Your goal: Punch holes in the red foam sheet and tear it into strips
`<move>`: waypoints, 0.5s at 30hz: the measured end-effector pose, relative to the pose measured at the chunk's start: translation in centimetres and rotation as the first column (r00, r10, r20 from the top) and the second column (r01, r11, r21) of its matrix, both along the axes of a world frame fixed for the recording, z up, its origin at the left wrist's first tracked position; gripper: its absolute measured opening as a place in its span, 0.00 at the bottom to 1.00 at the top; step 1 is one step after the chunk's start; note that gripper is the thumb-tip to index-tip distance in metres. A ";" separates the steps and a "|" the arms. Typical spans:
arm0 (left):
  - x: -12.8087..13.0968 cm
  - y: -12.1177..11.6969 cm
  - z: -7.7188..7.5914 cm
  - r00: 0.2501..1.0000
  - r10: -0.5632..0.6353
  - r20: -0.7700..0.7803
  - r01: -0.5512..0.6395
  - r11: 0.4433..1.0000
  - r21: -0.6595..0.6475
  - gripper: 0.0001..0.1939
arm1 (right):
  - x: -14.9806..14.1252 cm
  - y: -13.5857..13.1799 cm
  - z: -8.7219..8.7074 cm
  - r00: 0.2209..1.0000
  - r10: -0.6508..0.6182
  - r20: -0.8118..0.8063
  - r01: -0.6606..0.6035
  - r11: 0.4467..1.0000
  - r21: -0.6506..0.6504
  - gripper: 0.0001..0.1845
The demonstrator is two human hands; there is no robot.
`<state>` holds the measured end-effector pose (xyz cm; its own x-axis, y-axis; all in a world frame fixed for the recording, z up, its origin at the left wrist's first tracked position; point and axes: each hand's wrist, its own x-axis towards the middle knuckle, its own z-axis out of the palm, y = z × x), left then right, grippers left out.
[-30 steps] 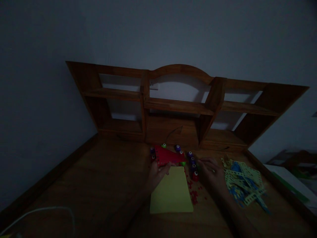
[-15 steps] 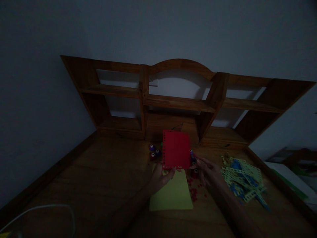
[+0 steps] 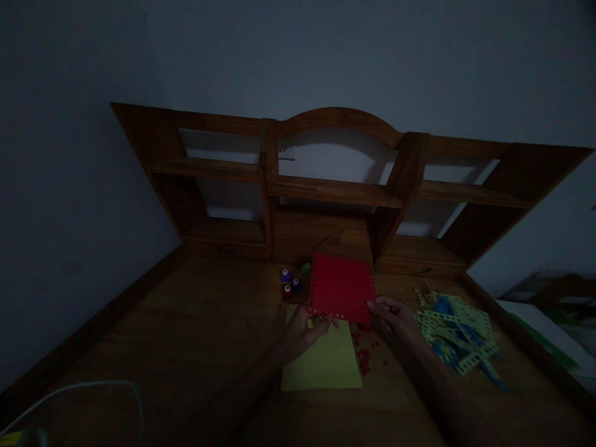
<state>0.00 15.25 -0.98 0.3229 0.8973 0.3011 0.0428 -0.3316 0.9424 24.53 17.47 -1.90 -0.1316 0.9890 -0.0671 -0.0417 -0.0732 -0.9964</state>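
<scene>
Dim light falls on the pale wall [image 3: 298, 56] and the wooden shelf unit [image 3: 335, 190] across the upper part of the frame, with the wooden table [image 3: 205, 347] spread below. Just below the frame's centre is the red sheet [image 3: 343, 287], tilted up off the table and held at two places. Your left hand [image 3: 299, 335] pinches its lower edge near the left corner; your right hand [image 3: 398, 318] grips it near the lower right corner, thumb and fingers closed narrowly on it. You seem well along with its border: holes line the left and lower edges, and some appear on the right, while the middle looks whole (the far edge is too dark to judge). Below it in the frame lies the yellow sheet [image 3: 323, 365], where no holes can be made out, so that one looks untouched. Red bits [image 3: 364, 361], probably the punched-out waste, are scattered just right of it. Small domed pieces [image 3: 287, 291] in purple, red and green sit left of the red sheet. Farther right, a heap of strips [image 3: 459, 338], yellow-green and blue, appears already perforated.
</scene>
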 end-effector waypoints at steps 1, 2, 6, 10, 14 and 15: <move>0.0 0.0 -0.1 1.000 0.003 -0.002 -0.003 1.000 -0.005 0.15 | 0.0 0.1 -0.1 1.000 -0.009 -0.007 0.009 1.000 0.001 0.14; 0.1 0.0 -0.2 1.000 0.007 0.000 -0.007 1.000 -0.009 0.14 | 0.1 0.1 -0.2 1.000 -0.017 -0.013 0.017 1.000 0.003 0.14; 0.2 0.2 -0.7 1.000 0.006 0.004 -0.006 1.000 -0.010 0.12 | -0.2 0.1 -0.1 0.998 -0.068 0.005 0.068 0.997 0.037 0.15; 0.3 0.4 -0.6 0.998 0.061 -0.034 -0.060 0.998 0.027 0.11 | -0.7 -0.1 1.0 0.992 -0.128 0.013 0.125 0.983 0.134 0.12; 0.6 0.6 -0.1 0.982 0.165 -0.094 -0.158 0.984 0.081 0.09 | -0.9 -0.1 1.3 0.988 -0.154 0.018 0.144 0.952 0.270 0.10; 0.7 0.7 -0.1 0.973 0.196 -0.119 -0.186 0.979 0.086 0.09 | -1.0 -0.1 1.1 0.985 -0.173 0.028 0.160 0.952 0.260 0.11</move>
